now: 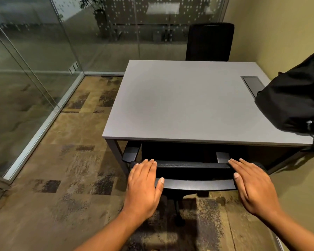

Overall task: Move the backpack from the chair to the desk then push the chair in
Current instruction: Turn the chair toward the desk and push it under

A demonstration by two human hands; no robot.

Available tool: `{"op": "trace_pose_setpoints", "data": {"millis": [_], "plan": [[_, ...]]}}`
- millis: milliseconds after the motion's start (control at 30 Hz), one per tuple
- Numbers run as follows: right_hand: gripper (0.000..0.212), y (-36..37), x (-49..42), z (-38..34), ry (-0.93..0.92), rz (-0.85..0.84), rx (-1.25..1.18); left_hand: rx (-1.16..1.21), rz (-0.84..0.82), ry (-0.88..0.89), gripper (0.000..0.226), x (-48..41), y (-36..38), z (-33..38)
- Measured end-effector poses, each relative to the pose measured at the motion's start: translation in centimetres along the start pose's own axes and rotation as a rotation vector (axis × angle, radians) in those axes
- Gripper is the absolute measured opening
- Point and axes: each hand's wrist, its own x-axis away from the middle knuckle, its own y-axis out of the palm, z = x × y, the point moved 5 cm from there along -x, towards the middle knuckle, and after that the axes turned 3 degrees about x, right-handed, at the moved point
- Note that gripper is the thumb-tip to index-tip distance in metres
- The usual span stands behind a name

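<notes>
The black backpack point(295, 98) rests on the grey desk point(179, 100) at its right edge, against the wall, with a strap hanging over the front corner. The black office chair point(192, 165) sits under the desk's near side, its seat hidden below the top; only the backrest top, armrests and base show. My left hand point(143, 187) lies flat on the left end of the backrest's top edge, fingers together, thumb on its rear face. My right hand point(250, 185) lies the same way on the right end. Neither hand wraps around the backrest.
A second black chair point(209, 42) stands at the desk's far side. A cable hatch point(252, 84) is set in the desk top near the backpack. Glass walls point(34, 69) run along the left and back; a yellow wall point(279, 33) is at the right. Patterned carpet covers the floor.
</notes>
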Motion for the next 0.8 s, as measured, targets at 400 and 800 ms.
{"op": "trace_pose_setpoints", "data": {"millis": [400, 800], "plan": [[0.055, -0.6, -4.8, 0.6, -0.144, -0.041, -0.022, -0.061, 0.029, -0.112, 0.062, -5.0, 0.1, -0.3], [0.058, 0.4, -6.2, 0.6, -0.124, -0.058, 0.03, -0.052, 0.055, -0.193, 0.059, -7.0, 0.7, 0.4]]}}
